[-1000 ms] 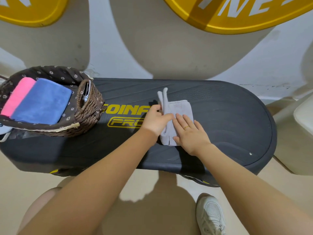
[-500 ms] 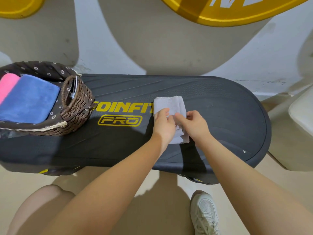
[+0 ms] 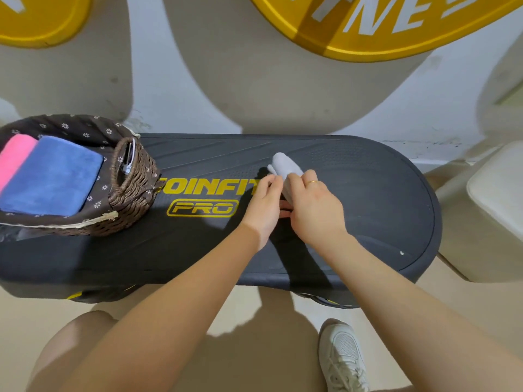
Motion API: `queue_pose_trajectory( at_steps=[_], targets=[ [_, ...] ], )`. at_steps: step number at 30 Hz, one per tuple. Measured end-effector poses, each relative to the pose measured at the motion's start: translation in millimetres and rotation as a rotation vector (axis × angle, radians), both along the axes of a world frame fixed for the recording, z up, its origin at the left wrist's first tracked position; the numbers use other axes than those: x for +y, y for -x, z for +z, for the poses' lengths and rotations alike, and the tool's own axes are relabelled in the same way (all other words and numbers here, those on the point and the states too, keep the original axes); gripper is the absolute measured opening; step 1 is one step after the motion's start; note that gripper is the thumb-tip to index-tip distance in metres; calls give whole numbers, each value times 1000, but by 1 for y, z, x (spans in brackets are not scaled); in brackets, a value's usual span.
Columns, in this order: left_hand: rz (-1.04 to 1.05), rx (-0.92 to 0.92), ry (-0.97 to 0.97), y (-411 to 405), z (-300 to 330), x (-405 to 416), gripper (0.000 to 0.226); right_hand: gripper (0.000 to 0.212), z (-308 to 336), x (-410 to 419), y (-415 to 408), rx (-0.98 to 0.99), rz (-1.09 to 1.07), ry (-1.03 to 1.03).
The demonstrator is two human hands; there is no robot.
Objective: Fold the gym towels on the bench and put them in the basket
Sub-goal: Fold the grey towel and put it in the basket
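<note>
- grey towel (image 3: 284, 165) is pinched between both grips, left hand (image 3: 264, 206) and right hand (image 3: 314, 207), just above the worktop (image 3: 368, 193)
- blue towel (image 3: 53, 176) and pink one (image 3: 14, 157) are sat folded in the basket (image 3: 133, 190)

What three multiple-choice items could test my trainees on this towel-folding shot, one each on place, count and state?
1. Where is the basket?
A. On the bench's left end
B. On the floor
C. On the white seat

2. How many towels lie in it?
A. None
B. Two
C. Four

3. The grey towel is:
A. Spread flat
B. In the basket
C. Gripped by both hands

Key: 1 A, it stands on the bench; 2 B, pink towel and blue towel; 3 C, left hand and right hand grip it.
</note>
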State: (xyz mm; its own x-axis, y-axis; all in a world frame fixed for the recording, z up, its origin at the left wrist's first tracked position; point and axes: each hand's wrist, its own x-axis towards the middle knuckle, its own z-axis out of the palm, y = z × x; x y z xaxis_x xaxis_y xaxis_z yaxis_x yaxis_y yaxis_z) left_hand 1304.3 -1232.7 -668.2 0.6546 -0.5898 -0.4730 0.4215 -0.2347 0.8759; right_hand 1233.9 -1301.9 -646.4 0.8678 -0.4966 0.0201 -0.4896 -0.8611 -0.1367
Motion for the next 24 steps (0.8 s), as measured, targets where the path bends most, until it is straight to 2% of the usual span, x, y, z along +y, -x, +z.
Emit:
queue_pose_trajectory(
  at_steps=[2, 4, 6, 8, 10, 11, 13, 16, 18, 20, 22, 24],
  targets=[
    [39, -70, -192, -6, -17, 14, 25, 51, -16, 13, 6, 99, 160, 115],
    [68, -409, -459, -10, -33, 35, 26, 61, -36, 21, 16, 221, 296, 138],
    [62, -796, -488, -10, -36, 54, 36, 60, -49, 24, 25, 254, 403, 43],
    [-161, -1027, -400, -12, -28, 58, 44, 47, -41, 23, 26, 184, 369, -151],
    [-532, -1154, -418, -15, -26, 50, 44, 42, -32, 17, 18, 68, 216, -295],
    [-668, -1195, -449, -15, -27, 44, 46, 42, -30, 13, 15, -1, 164, -341],
    [-800, -1218, -541, -13, -33, 33, 49, 38, -29, 7, 14, -48, 104, -386],
    [-835, -1245, -651, -11, -43, 32, 57, 15, -36, 3, 21, -40, 91, -213],
    [-814, -1239, -669, -9, -48, 36, 61, 38, -40, -2, 27, 53, -53, -189],
    [-795, -1192, -656, -7, -47, 37, 63, 67, -39, -9, 34, 154, -269, -351],
    [-794, -1158, -643, -5, -44, 38, 63, 78, -38, -14, 40, 203, -380, -473],
    [-796, -1156, -637, -7, -43, 39, 64, 79, -36, -16, 40, 293, -392, -504]
  ],
)
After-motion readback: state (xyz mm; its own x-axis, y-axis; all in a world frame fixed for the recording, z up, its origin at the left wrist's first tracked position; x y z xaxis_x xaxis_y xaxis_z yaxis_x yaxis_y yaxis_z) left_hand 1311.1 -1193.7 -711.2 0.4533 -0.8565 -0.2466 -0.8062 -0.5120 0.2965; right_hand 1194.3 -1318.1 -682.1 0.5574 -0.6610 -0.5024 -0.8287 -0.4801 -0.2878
